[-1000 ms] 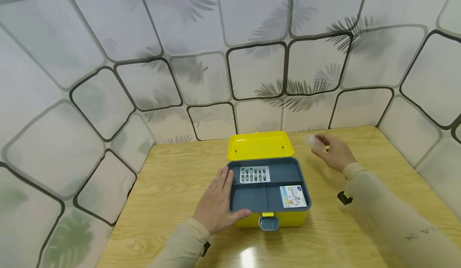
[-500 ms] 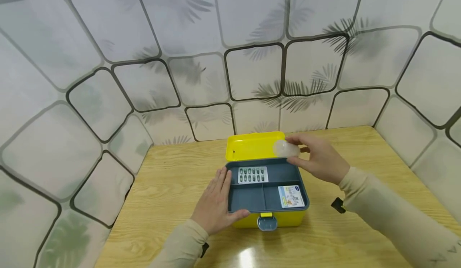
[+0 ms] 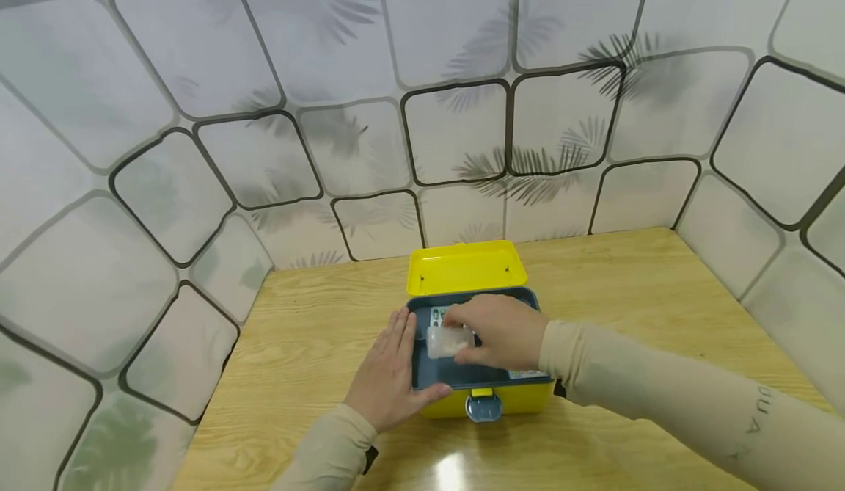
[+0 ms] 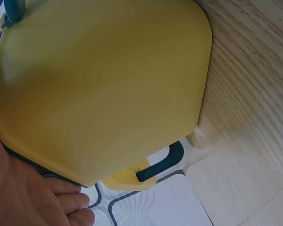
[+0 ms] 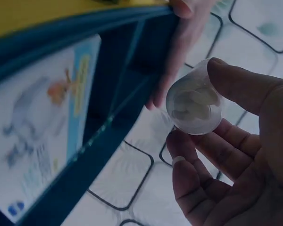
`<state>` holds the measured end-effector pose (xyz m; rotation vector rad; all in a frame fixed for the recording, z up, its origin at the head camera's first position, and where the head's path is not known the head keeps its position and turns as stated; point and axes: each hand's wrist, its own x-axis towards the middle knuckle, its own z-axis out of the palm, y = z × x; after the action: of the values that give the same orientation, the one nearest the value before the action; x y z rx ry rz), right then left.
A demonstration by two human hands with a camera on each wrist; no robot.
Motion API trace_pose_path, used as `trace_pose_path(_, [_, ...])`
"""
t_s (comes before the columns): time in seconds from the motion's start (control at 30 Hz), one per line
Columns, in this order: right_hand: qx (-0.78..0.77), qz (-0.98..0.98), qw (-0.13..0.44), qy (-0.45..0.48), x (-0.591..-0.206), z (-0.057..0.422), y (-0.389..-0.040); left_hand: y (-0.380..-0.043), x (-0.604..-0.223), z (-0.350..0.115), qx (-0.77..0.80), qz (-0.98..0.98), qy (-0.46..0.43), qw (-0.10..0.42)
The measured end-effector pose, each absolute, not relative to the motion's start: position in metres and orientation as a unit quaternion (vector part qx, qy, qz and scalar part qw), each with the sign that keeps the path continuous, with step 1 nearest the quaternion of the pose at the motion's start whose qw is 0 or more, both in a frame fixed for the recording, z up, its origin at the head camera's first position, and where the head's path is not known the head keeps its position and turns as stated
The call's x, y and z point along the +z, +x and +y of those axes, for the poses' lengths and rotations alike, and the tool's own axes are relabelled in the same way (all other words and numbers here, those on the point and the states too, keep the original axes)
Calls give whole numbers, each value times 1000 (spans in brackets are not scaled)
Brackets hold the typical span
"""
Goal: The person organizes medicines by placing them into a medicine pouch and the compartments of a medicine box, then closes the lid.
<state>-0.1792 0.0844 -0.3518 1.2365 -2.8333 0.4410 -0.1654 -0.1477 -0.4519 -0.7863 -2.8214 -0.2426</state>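
My right hand pinches a small translucent plastic bottle between thumb and fingers, over the front left compartment of a dark blue tray. Pale pieces show through the bottle in the right wrist view. The tray sits in a yellow storage box, whose left rim is touched by the straight fingers of my left hand; its thumb lies along the front. A capsule blister pack in the rear compartment is mostly hidden by my right hand. At front right, a printed white packet lies in its own compartment.
Behind the box its yellow lid lies folded back. A grey-blue latch hangs at the front, and a dark handle shows in the left wrist view. The wooden table meets a patterned fabric wall at the back.
My right hand has carried the bottle leftward from beside the lid, to over the tray, now covering part of the blister pack and packet. My left hand has stayed at the box's left rim.
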Motion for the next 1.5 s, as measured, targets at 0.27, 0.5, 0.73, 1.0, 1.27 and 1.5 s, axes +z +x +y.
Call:
trace_pose_path(0.27, [92,-914,-23,394,-374,71,-185,-166,-454,-148,-87,-954,-266,104])
trace_pose_path(0.5, [80,-912,-1,402,-381,72,-186,-166,-454,-148,-88,-952,-271,112])
trace_pose_path(0.73, [102,-923,-14,370,-372,84,-184,-166,-452,-150,-102,-948,-280,111])
trace_pose_path(1.0, [238,-942,1,236,-364,161,-212,-191,-438,-179,-328,-914,-239,-3])
trace_pose_path(1.27, [413,-897,-137,82,-414,221,-246,-245,-439,-185,-530,-829,-107,-145])
trace_pose_path(1.5, [561,-790,-246,29,-445,212,-256,-273,-449,-166,-601,-770,-30,-211])
